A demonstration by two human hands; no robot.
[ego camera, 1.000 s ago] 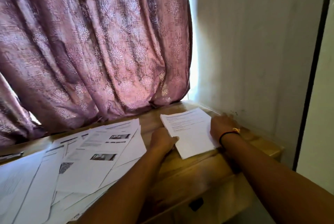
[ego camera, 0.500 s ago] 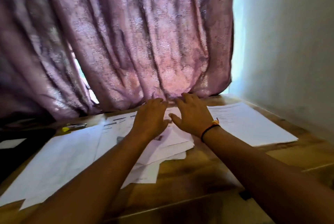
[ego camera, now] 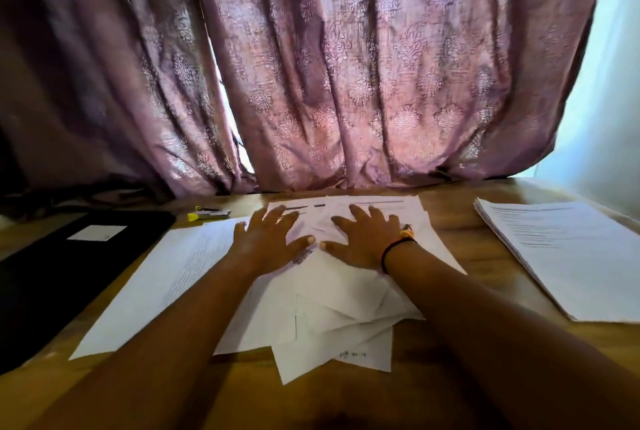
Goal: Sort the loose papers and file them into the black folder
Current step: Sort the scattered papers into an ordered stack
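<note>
A messy pile of loose papers point(ego camera: 332, 322) lies fanned out in the middle of the wooden table. My left hand point(ego camera: 266, 242) and my right hand point(ego camera: 367, 242) both lie flat on its far part, fingers spread, thumbs nearly touching. A neat stack of printed sheets point(ego camera: 568, 256) sits apart at the right. One large printed sheet point(ego camera: 166, 287) lies left of the pile. The black folder point(ego camera: 52, 277), closed, with a white label point(ego camera: 97, 232), lies at the far left.
A yellow highlighter and a dark pen point(ego camera: 207, 214) lie at the back between folder and papers. A mauve patterned curtain point(ego camera: 346, 83) hangs down to the table's point(ego camera: 460, 221) back edge. A pale wall point(ego camera: 616, 117) closes the right side.
Both hands left the neat stack at the right and came over to the loose pile in the middle, where they now lie spread flat. The view swung left, bringing the black folder in.
</note>
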